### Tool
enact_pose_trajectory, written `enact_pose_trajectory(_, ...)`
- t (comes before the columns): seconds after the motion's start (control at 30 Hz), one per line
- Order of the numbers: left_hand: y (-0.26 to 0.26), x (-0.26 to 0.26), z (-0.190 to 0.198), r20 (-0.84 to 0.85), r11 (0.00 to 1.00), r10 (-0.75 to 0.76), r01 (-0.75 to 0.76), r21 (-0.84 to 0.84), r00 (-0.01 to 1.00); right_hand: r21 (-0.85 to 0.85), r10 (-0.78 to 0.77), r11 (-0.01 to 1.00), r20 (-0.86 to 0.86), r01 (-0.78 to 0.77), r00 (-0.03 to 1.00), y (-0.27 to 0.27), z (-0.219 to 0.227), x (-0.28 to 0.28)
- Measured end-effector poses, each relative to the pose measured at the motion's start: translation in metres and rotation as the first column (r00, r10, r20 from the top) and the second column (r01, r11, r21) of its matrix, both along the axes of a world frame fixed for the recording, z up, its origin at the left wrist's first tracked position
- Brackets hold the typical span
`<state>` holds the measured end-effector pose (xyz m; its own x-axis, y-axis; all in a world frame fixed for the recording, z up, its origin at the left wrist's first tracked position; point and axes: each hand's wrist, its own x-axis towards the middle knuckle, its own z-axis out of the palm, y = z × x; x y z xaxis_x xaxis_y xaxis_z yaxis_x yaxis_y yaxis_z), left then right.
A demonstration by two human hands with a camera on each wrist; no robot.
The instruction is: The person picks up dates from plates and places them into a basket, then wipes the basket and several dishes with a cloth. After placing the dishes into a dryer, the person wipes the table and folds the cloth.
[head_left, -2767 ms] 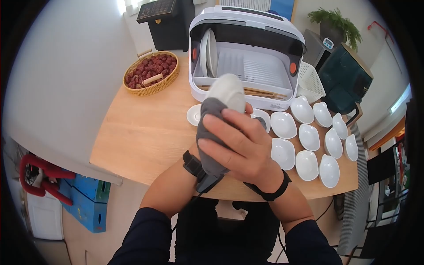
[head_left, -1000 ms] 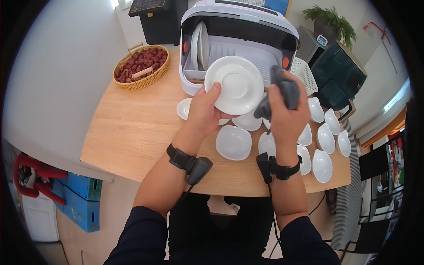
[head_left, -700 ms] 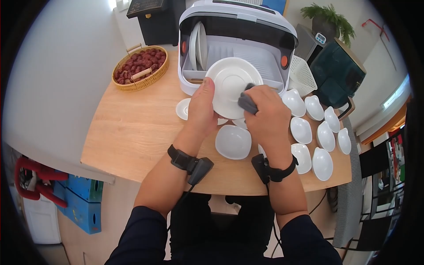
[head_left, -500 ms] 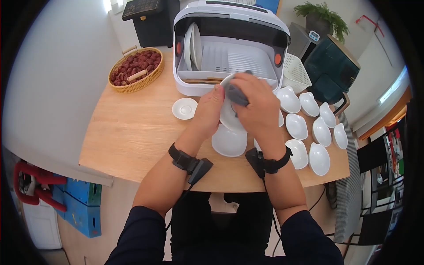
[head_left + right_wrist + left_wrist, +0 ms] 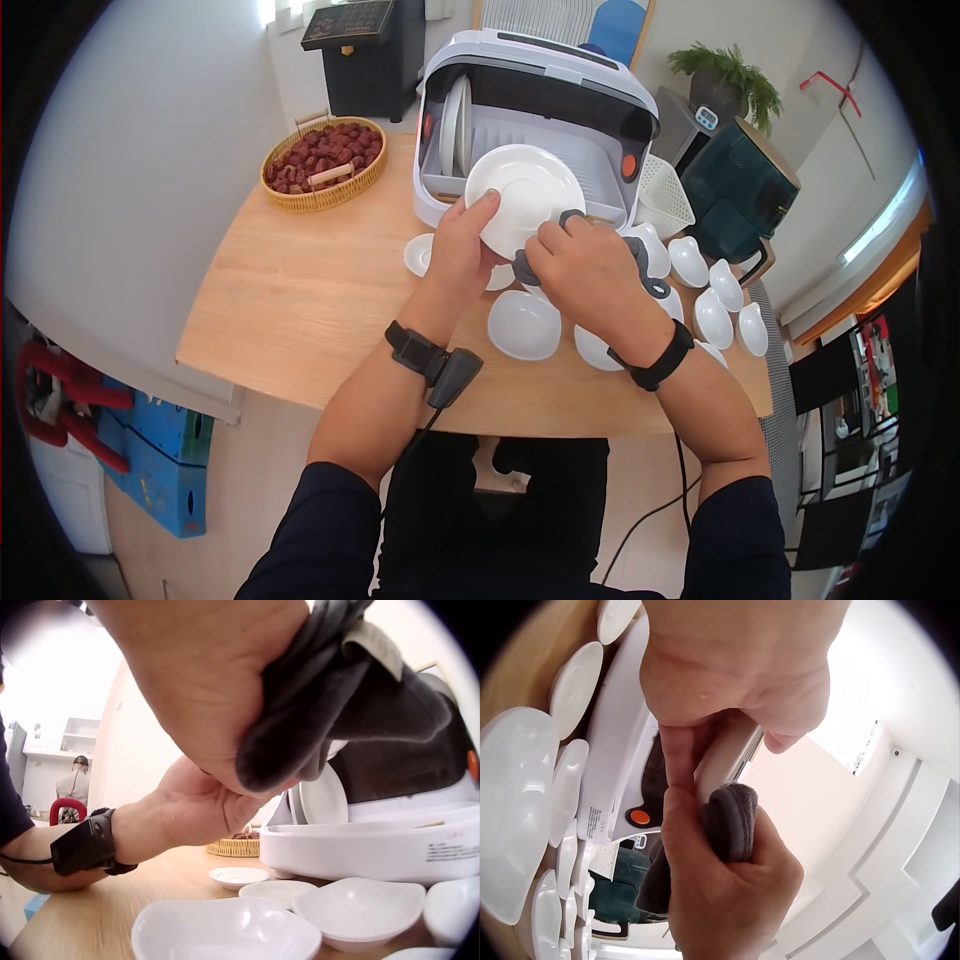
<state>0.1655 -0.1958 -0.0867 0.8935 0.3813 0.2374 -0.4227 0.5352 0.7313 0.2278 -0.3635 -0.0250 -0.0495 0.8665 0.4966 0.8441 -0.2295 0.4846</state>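
Note:
My left hand (image 5: 468, 245) grips a round white saucer (image 5: 525, 190) by its left edge, thumb on the upper face, tilted toward the head camera. A dark grey cloth (image 5: 300, 712) is bunched in my right hand (image 5: 580, 265), whose fingers press it at the saucer's lower right rim. In the left wrist view the cloth (image 5: 731, 821) folds over the rim, pinched by the right hand (image 5: 720, 892). Below the hands stands a white square bowl (image 5: 525, 325). A small white saucer (image 5: 417, 255) lies left of them, partly hidden by the left hand.
Behind the saucer stands an open white dish box (image 5: 540, 60) with plates (image 5: 457, 125) upright at its left. Several white bowls (image 5: 712, 318) crowd the table's right side. A basket of red dates (image 5: 325, 165) sits back left. A dark green appliance (image 5: 740, 190) stands back right.
The saucer, turned edge-on and covered by the cloth half a second ago, now faces the head camera again. My right hand has shifted with the cloth to its lower right rim.

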Motion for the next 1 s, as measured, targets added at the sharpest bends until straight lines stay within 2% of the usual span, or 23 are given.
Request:
enact_pose_trajectory(0.1, 0.002, -0.002, 0.004, 0.038, 0.999, -0.036, 0.036, -0.003, 0.999, -0.032, 0.057, 0.998, 0.009, -0.057, 0.998, -0.001, 0.006, 0.007)
enact_pose_trajectory(0.17, 0.002, -0.004, 0.006, 0.171, 0.987, -0.137, 0.15, -0.065, 0.976, 0.13, 0.143, 0.984, -0.182, -0.12, 0.973, -0.001, 0.013, 0.011)
enact_pose_trajectory(0.2, 0.003, -0.004, 0.005, 0.174, 0.987, -0.134, 0.147, -0.066, 0.976, 0.128, 0.146, 0.984, -0.18, -0.124, 0.973, 0.004, 0.015, 0.016)
enact_pose_trajectory(0.23, 0.003, -0.003, 0.003, 0.103, 0.994, -0.057, 0.066, -0.085, 0.993, 0.245, 0.107, 0.97, -0.414, -0.003, 0.904, 0.01, 0.017, 0.024)
enact_pose_trajectory(0.27, 0.003, -0.002, 0.001, 0.029, 0.995, 0.016, -0.014, -0.098, 0.999, 0.323, 0.096, 0.935, -0.627, 0.146, 0.773, 0.017, 0.018, 0.033)
enact_pose_trajectory(0.3, 0.005, -0.003, -0.001, 0.009, 0.989, 0.082, -0.08, -0.123, 0.997, 0.322, 0.094, 0.914, -0.762, 0.249, 0.64, 0.026, 0.018, 0.044)
enact_pose_trajectory(0.33, 0.013, 0.001, -0.01, 0.007, 0.99, 0.079, -0.078, -0.12, 0.997, 0.324, 0.094, 0.912, -0.763, 0.252, 0.64, 0.034, 0.018, 0.053)
enact_pose_trajectory(0.4, 0.034, 0.011, -0.032, 0.109, 0.949, 0.054, -0.017, -0.315, 0.993, 0.356, 0.203, 0.873, -0.888, 0.335, 0.413, 0.054, 0.016, 0.071)
enact_pose_trajectory(0.43, 0.034, 0.01, -0.028, 0.109, 0.949, 0.055, -0.019, -0.313, 0.993, 0.391, 0.303, 0.849, -0.911, 0.354, 0.28, 0.067, 0.013, 0.078)
enact_pose_trajectory(0.47, 0.033, 0.009, -0.025, 0.095, 0.928, 0.074, -0.033, -0.371, 0.993, 0.39, 0.303, 0.85, -0.912, 0.354, 0.277, 0.078, 0.009, 0.084)
enact_pose_trajectory(0.53, 0.034, 0.008, -0.024, 0.079, 0.903, 0.095, -0.053, -0.426, 0.992, 0.415, 0.455, 0.821, -0.891, 0.392, -0.011, 0.1, 0.007, 0.087)
enact_pose_trajectory(0.57, 0.034, 0.008, -0.025, 0.085, 0.899, 0.075, -0.031, -0.436, 0.994, 0.409, 0.459, 0.831, -0.887, 0.377, -0.051, 0.11, 0.004, 0.092)
enact_pose_trajectory(0.7, 0.038, 0.01, -0.03, 0.127, 0.892, 0.045, 0.018, -0.451, 0.991, 0.417, 0.492, 0.826, -0.861, 0.38, -0.125, 0.147, -0.007, 0.108)
enact_pose_trajectory(0.77, 0.038, 0.009, -0.028, 0.124, 0.89, 0.05, 0.013, -0.457, 0.991, 0.369, 0.401, 0.85, -0.916, 0.375, -0.006, 0.163, -0.018, 0.123)
enact_pose_trajectory(0.8, 0.038, 0.009, -0.028, 0.124, 0.887, 0.055, 0.008, -0.462, 0.991, 0.368, 0.4, 0.851, -0.916, 0.374, -0.008, 0.166, -0.018, 0.124)
enact_pose_trajectory(0.87, 0.038, 0.009, -0.026, 0.103, 0.879, 0.066, -0.009, -0.476, 0.992, 0.298, 0.274, 0.862, -0.954, 0.411, 0.119, 0.174, -0.019, 0.127)
enact_pose_trajectory(0.9, 0.038, 0.008, -0.025, 0.082, 0.871, 0.072, -0.023, -0.49, 0.994, 0.297, 0.274, 0.863, -0.955, 0.407, 0.117, 0.177, -0.021, 0.129)
enact_pose_trajectory(0.97, 0.036, 0.007, -0.023, 0.081, 0.875, 0.084, -0.035, -0.483, 0.993, 0.248, 0.155, 0.864, -0.959, 0.438, 0.237, 0.181, -0.024, 0.133)
enact_pose_trajectory(1.0, 0.035, 0.007, -0.023, 0.082, 0.879, 0.093, -0.043, -0.476, 0.992, 0.248, 0.154, 0.864, -0.959, 0.439, 0.237, 0.181, -0.024, 0.133)
